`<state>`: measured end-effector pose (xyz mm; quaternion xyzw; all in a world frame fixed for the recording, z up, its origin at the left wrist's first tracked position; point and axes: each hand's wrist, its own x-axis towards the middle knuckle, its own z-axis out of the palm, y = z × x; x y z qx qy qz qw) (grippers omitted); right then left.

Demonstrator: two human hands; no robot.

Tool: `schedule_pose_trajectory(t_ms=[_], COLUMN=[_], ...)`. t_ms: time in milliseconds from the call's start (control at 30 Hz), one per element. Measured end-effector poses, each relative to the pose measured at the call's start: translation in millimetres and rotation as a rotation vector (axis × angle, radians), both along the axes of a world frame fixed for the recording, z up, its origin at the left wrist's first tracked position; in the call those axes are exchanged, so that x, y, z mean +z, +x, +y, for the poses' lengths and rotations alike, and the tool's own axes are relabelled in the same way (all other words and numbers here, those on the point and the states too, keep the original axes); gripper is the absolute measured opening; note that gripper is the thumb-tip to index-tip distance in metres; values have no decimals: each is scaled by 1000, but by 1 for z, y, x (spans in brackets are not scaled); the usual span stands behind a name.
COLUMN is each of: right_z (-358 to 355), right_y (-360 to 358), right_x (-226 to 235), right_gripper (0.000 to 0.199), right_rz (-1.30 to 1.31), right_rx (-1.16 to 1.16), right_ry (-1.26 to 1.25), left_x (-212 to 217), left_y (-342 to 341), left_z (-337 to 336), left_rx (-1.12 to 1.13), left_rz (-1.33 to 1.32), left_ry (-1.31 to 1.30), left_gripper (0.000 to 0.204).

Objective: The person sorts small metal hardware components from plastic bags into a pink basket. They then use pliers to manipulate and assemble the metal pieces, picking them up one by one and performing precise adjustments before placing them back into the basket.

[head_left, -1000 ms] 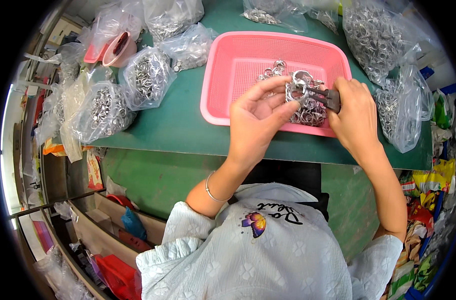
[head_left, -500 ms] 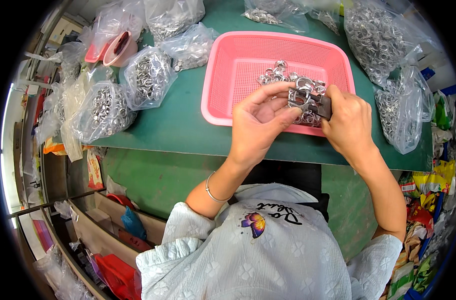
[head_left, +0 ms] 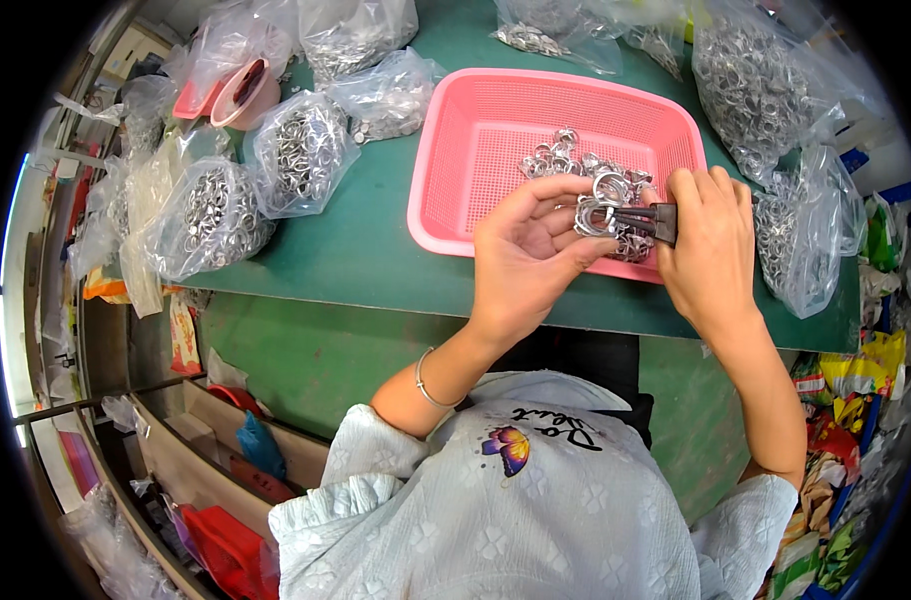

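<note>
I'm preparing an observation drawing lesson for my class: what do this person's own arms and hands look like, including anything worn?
The left hand and right hand are ungloved. A thin, silver-coloured bangle circles the left forearm; the right forearm shows no jewellery. The loose, pale blue-grey sleeves end around the elbows.

Black tool (head_left: 665, 223) partly hidden by the right hand (head_left: 710, 242), plastic bag (head_left: 359, 38) cut off above

A blue bag (head_left: 261, 444) (crumpled) lies left, yellow packaging (head_left: 883, 355) right.
</note>
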<state>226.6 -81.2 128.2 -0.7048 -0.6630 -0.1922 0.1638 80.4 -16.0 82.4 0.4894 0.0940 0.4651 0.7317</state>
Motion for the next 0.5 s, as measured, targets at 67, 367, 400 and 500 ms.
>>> schedule_pose_trajectory(t_ms=[67, 367, 400, 500], right_z=[-3, -5, -4, -3], right_y=[-4, -2, -2, 0], right_x=[-1, -5, -4, -8], right_gripper=[19, 21, 24, 25], right_rz=[63, 115, 87, 53], right_rx=[28, 122, 126, 123], right_ry=[4, 47, 57, 62], left_x=[0, 3, 3, 1], left_y=[2, 1, 1, 0], left_z=[-4, -6, -6, -8], left_rx=[12, 39, 47, 57], left_rz=[7, 74, 89, 66], left_ry=[16, 50, 57, 66], left_gripper=[39, 37, 37, 37])
